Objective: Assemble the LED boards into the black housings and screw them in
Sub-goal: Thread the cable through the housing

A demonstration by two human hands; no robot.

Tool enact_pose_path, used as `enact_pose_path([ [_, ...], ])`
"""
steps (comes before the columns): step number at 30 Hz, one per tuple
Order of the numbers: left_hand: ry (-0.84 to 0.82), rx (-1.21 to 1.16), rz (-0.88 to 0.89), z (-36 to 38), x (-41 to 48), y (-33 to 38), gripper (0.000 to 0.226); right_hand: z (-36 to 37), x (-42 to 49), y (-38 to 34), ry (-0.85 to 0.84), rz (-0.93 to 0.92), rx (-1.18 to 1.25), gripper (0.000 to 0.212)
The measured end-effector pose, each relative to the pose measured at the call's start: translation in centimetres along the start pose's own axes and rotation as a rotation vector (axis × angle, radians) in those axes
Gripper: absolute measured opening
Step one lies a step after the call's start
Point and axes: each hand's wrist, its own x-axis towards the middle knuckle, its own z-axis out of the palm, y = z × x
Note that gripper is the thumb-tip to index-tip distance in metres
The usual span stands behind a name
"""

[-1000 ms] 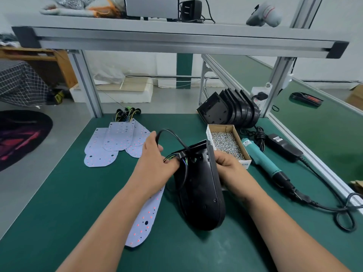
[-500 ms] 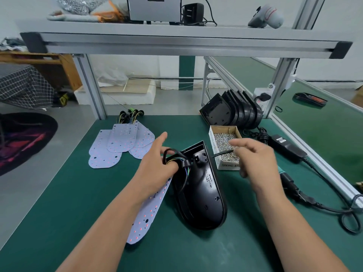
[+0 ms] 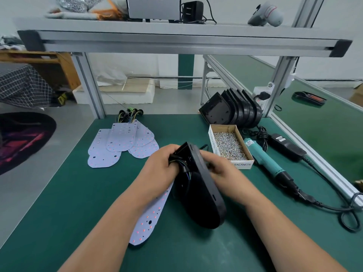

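L hand (image 3: 159, 169) grip clenched on housing (image 3: 202, 203) top; R hand (image 3: 218, 170) grip clasps its side.

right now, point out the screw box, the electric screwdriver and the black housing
screw box (image 3: 242, 164), head view, front cardboard wall
electric screwdriver (image 3: 263, 157), head view, teal handle
black housing (image 3: 201, 200), head view, curved outer shell
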Motion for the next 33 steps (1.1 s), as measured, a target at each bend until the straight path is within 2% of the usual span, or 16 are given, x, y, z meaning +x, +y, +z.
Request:
enact_pose_path([
  [2, 0.001, 0.014, 0.000, 0.2, -0.1, -0.1, 0.053, 0.9, 0.0, -0.4, -0.033, 0.034, 0.058, 0.024],
  [5, 0.006, -0.051, -0.065, 0.4, -0.3, -0.4, 0.055, 1.3, 0.0, -0.7, 0.047, 0.123, 0.272, 0.006],
  [7, 0.030, -0.080, -0.083, 0.2, -0.3, -0.3, 0.059, 1.1, -0.1, -0.8, 0.050, 0.103, 0.402, 0.009],
  [9, 0.018, -0.068, -0.111, 0.1, -0.3, 0.3, 0.078, 1.0, -0.1, -0.5, 0.054, 0.032, 0.411, 0.009],
  [11, 0.017, 0.032, -0.160, 0.0, -0.5, 0.9, 0.097, 1.1, 0.2, 0.1, 0.097, 0.015, 0.408, 0.017],
  [12, 0.038, 0.107, -0.189, -0.1, -0.6, 1.2, 0.099, 1.1, 0.3, 0.3, 0.120, 0.029, 0.426, 0.020],
  [14, 0.098, 0.194, -0.224, -0.2, -0.7, 1.6, 0.086, 1.4, 0.6, 0.5, 0.150, 0.088, 0.534, 0.021],
  [17, 0.010, 0.037, -0.145, 0.1, -0.5, 1.4, 0.045, 1.8, 0.7, 0.4, 0.204, 0.151, 0.697, 0.020],
  [19, -0.070, -0.062, -0.105, 0.2, -0.5, 1.3, 0.050, 1.8, 0.7, 0.4, 0.189, 0.180, 0.766, 0.015],
  [22, -0.021, -0.161, -0.085, -0.1, -0.3, 1.2, 0.063, 1.8, 0.7, 0.6, 0.131, 0.277, 0.909, 0.026],
  [23, -0.008, -0.181, -0.074, -0.3, -0.3, 1.1, 0.064, 1.7, 0.8, 0.7, 0.172, 0.273, 0.914, 0.023],
  [25, -0.005, -0.204, -0.059, -0.5, -0.3, 1.0, 0.064, 1.5, 1.0, 0.8, 0.326, 0.240, 0.778, 0.013],
  [29, -0.036, -0.230, -0.036, -0.7, -0.6, 1.3, 0.061, 0.5, 1.1, 1.2, 0.513, 0.183, 0.620, 0.031],
  [33, -0.090, -0.250, -0.031, -1.5, -0.9, 1.4, 0.057, -1.0, 1.0, 1.5, 0.670, 0.171, 0.675, 0.031],
])
